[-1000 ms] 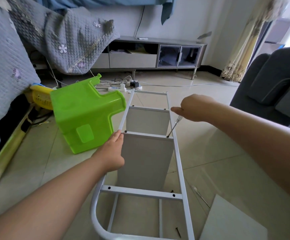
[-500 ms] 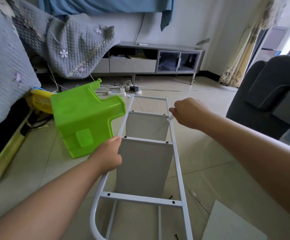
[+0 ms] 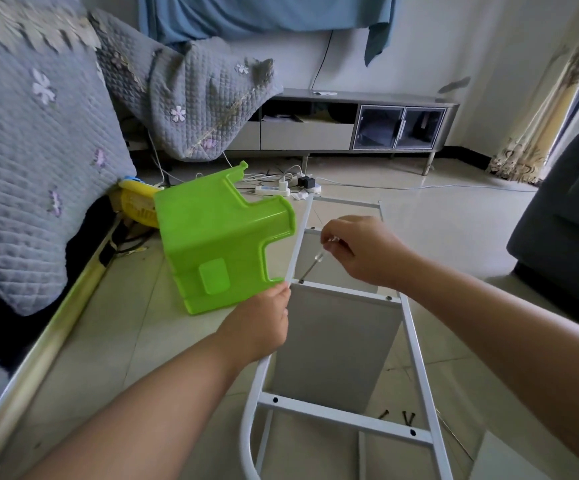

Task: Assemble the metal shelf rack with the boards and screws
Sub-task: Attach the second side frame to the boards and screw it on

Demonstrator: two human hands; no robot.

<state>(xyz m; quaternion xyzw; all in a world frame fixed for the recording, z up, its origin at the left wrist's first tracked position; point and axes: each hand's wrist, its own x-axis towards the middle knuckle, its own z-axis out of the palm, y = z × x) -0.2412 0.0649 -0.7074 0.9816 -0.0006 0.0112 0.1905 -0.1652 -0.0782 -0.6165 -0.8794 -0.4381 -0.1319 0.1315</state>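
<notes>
The white metal rack frame (image 3: 416, 355) lies on the tiled floor, running away from me. Grey boards (image 3: 333, 348) stand between its crossbars. My left hand (image 3: 260, 323) grips the frame's left rail beside the near board's top crossbar. My right hand (image 3: 360, 251) holds a clear-handled screwdriver (image 3: 312, 266) tilted down to the left. Its tip sits on a screw (image 3: 301, 281) at the left end of that crossbar. A second screw (image 3: 388, 298) is at the right end. Loose dark screws (image 3: 398, 416) lie on the floor by the right rail.
A green plastic stool (image 3: 222, 244) lies on its side against the frame's left rail. A yellow basket (image 3: 135, 202) and grey quilted covers are at the left. A power strip with cables (image 3: 281, 188) lies beyond. A dark sofa (image 3: 565, 223) stands right. Another board (image 3: 509, 459) lies bottom right.
My right hand moved the screwdriver from the crossbar's right end across to the screw at its left end. My left hand stayed on the left rail. The camera tilted slightly.
</notes>
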